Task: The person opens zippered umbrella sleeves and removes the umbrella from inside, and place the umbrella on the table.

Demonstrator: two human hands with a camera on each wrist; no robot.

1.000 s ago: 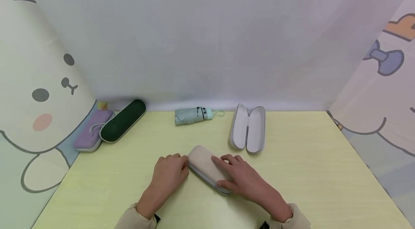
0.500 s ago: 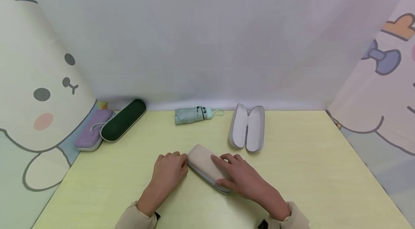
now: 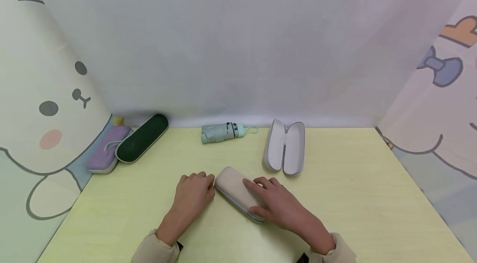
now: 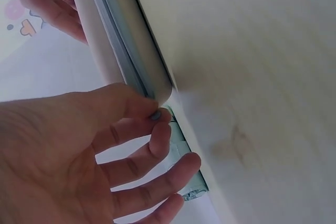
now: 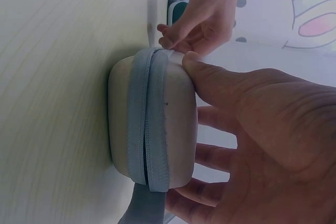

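A beige glasses case [image 3: 235, 188] with a grey-blue zip band lies slantwise on the table before me, lid down. At its far left end my left hand [image 3: 194, 194] pinches a small grey zip pull [image 4: 156, 115] between thumb and forefinger; its other fingers are loosely bent. My right hand [image 3: 277, 207] holds the case from above at the right, thumb on the near side and fingers over the top. Two zip bands [image 5: 148, 124] go round the near end in the right wrist view, a dark line between them. A grey strap [image 5: 144, 205] sticks out there.
Beyond the case, an opened white glasses case [image 3: 285, 151] stands at the back right. A folded light-blue umbrella [image 3: 220, 132] lies at the back middle. Far left, a dark green case [image 3: 141, 138] leans on a purple case [image 3: 108, 149]. A pale curtain [image 3: 238, 47] closes off the back.
My left hand has shifted very slightly up and left at the case's far end. The right hand and the case stay almost where they were.
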